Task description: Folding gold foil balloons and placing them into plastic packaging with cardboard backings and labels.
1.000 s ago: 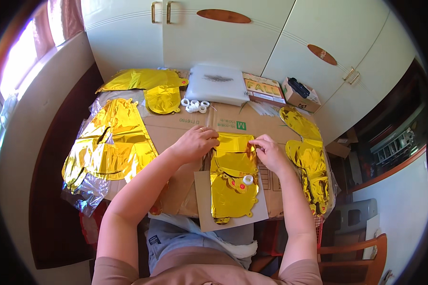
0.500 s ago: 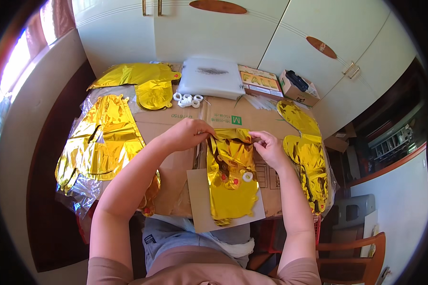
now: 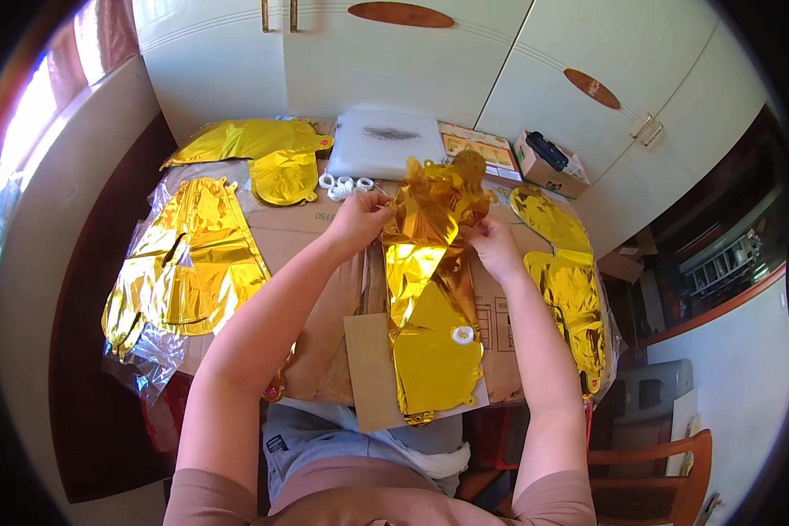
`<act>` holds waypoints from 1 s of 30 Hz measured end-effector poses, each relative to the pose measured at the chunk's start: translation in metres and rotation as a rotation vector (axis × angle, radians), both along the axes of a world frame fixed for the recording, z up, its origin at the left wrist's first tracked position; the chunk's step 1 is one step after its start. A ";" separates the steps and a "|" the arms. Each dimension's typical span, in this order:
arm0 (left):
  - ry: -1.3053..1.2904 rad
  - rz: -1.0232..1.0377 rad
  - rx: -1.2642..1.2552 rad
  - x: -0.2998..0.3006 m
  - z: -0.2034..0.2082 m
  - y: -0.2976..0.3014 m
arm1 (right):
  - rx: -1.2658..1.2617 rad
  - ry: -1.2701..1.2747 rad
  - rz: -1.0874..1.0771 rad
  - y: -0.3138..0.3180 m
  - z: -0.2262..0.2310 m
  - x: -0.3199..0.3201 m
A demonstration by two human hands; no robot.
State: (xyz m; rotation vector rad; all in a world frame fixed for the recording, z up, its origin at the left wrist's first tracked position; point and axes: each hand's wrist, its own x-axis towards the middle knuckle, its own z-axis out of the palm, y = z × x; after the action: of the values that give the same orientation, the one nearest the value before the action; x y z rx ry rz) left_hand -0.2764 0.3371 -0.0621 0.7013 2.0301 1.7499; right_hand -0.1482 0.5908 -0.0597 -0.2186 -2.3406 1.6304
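A gold foil balloon [image 3: 421, 289], flat and uninflated, stretches between my hands, its far end crumpled and lifted off the table. My left hand [image 3: 359, 223] pinches its left edge. On the opposite edge, my right hand [image 3: 493, 244] grips the foil, with some fingers hidden behind it. The balloon's near end lies over a pale card sheet [image 3: 368, 373] at the table's front edge. A small white ribbon roll [image 3: 463, 335] rests on the foil there.
More gold foil balloons lie at the left [image 3: 193, 263], back left [image 3: 254, 140] and right [image 3: 565, 289]. White ribbon rolls [image 3: 346, 187] sit behind my left hand. A clear-wrapped stack [image 3: 386, 145] and a small box [image 3: 552, 165] stand at the back. Cardboard [image 3: 324, 298] covers the table.
Both hands have raised the balloon's far end and unfolded it away from me; it now stands up crumpled. The near end and the ribbon roll have shifted slightly.
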 end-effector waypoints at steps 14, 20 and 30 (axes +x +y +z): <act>0.882 0.132 -0.400 0.050 -0.014 0.001 | 0.430 -0.094 -0.310 0.000 -0.016 -0.026; 0.967 0.067 -0.556 0.067 -0.010 0.003 | 0.167 0.009 -0.229 0.005 -0.026 -0.023; 0.945 -0.165 -0.541 0.064 0.008 -0.039 | -0.029 -0.108 -0.090 0.000 -0.001 -0.010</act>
State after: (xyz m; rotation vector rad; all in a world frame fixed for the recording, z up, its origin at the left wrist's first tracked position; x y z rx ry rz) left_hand -0.2122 0.2978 -0.0537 1.6250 2.7221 0.7081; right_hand -0.1578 0.5906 -0.0609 -0.4224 -2.3492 1.6486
